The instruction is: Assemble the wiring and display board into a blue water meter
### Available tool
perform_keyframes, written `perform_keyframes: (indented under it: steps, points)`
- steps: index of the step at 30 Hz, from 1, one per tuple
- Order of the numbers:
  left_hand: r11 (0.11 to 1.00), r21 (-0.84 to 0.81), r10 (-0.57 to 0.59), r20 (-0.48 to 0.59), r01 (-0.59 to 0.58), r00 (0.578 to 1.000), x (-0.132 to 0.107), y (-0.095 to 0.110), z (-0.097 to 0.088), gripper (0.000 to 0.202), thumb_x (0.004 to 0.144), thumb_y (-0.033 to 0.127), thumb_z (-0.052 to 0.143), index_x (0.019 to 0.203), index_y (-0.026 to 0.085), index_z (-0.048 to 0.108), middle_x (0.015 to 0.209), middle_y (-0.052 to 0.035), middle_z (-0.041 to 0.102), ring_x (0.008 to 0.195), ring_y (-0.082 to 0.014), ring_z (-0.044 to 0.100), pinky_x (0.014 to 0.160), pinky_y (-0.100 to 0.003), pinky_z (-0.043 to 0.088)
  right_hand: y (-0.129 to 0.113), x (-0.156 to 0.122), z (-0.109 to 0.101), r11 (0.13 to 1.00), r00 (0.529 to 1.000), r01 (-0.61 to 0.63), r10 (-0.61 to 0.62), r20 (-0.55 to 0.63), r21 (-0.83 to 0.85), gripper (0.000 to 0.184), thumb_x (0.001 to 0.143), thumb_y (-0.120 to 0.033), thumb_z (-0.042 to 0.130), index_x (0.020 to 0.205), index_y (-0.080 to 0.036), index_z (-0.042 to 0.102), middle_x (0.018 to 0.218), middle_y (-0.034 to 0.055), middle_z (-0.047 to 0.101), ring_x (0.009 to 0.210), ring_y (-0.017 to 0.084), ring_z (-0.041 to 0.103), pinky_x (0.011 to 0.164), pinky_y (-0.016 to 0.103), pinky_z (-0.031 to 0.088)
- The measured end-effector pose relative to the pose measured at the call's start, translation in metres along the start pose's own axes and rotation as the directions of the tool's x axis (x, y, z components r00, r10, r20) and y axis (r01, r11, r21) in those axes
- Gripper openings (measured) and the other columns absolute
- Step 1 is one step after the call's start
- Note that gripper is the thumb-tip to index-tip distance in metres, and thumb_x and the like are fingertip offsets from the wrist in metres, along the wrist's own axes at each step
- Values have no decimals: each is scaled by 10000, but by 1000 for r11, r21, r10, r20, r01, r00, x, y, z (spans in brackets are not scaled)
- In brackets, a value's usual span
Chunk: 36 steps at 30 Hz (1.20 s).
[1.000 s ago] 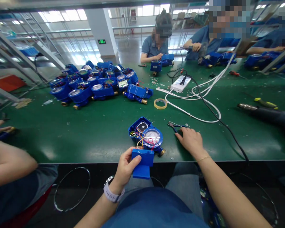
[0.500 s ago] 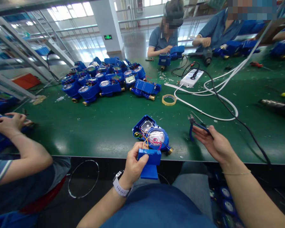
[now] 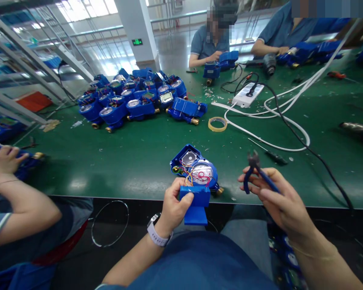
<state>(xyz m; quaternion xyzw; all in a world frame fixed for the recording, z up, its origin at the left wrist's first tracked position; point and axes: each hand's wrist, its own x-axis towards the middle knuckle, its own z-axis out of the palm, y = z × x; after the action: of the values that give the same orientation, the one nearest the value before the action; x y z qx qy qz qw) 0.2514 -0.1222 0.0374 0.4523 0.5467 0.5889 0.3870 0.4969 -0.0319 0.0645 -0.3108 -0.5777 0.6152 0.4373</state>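
Observation:
My left hand (image 3: 177,203) is closed on a blue plastic cover (image 3: 196,196), held at the table's front edge with its lower flap hanging down. Thin red, yellow and dark wires run from the cover to an opened blue water meter (image 3: 203,173), which rests on the table just behind it. The meter shows a round clear dial, a compartment with a grey disc, and a brass end at the right. To the right, my right hand (image 3: 278,197) grips blue-handled cutting pliers (image 3: 261,173), jaws pointing up and away from me, apart from the meter.
Many blue meters (image 3: 133,96) stand grouped at the back left. Behind the work lie a tape roll (image 3: 217,124), a white power strip (image 3: 248,94) with looping cables, and a dark-handled screwdriver (image 3: 276,158). Co-workers sit across and at the left, where a person's hand (image 3: 3,163) touches another meter.
My right hand has lifted the pliers off the table side and turned them upright, fingers closing round the handles. The screwdriver behind them now shows. My left hand keeps the cover.

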Motion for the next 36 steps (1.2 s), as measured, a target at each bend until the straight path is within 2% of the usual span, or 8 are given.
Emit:
perform_keyframes:
  steps: [2,4,7,10,18,29,33,36]
  points:
    - [999,8,-54,31,54,998,1,2,4,151,837,313,603,799,169,581,801,-18,570,735,-157,516,710,-258,423,-9,-12,10,900,983,178,-147,106,-399,419,891,-223,630,1287,-296,517,1248,69,598,1108,257,611,931,404,518]
    - [993,11,-116,72,116,991,2,2,8,186,859,351,599,862,165,598,804,-24,600,716,-154,529,690,-255,429,-18,-20,18,635,925,381,-266,272,-673,505,907,-184,598,1386,-253,452,1275,106,581,1163,276,564,979,440,462]
    - [988,9,-151,103,151,983,3,3,13,229,869,392,600,878,163,603,755,-16,599,673,-147,526,658,-248,430,-27,-24,26,263,815,566,-323,481,-781,438,930,-156,533,1364,-170,477,1254,136,590,1141,302,539,941,464,422]
    - [988,8,-156,121,156,980,4,7,14,221,881,384,587,875,164,609,733,-10,600,655,-142,524,645,-244,433,-29,-24,29,91,790,586,-286,543,-805,373,954,-159,474,1323,-123,515,1236,148,603,1103,322,534,906,476,387]
    - [981,174,-114,147,87,983,4,20,10,188,873,330,579,952,170,638,903,-66,661,849,-206,601,736,-279,471,-23,-25,37,-54,801,532,-291,523,-845,353,981,-158,451,1318,-116,547,1244,137,623,1114,317,527,914,473,359]
    - [963,266,-96,175,47,980,11,30,3,150,848,318,590,872,182,649,856,-54,683,786,-198,592,674,-270,455,-33,-18,33,-142,716,625,-287,637,-767,357,937,-55,501,1287,-76,569,1121,144,648,938,291,559,786,407,422]
    - [946,324,-68,170,10,983,13,29,6,152,847,311,588,886,184,661,869,-58,686,795,-203,594,711,-288,463,-30,-17,33,-111,754,597,-261,603,-795,376,928,-63,473,1289,-83,576,1080,149,628,914,292,550,775,409,431]
    - [924,381,-36,159,-28,987,16,29,8,144,827,303,582,828,179,655,843,-60,672,797,-211,591,732,-308,458,-28,-16,35,-114,784,558,-250,567,-822,431,892,-44,470,1308,-85,575,1092,164,596,979,326,531,876,468,430]
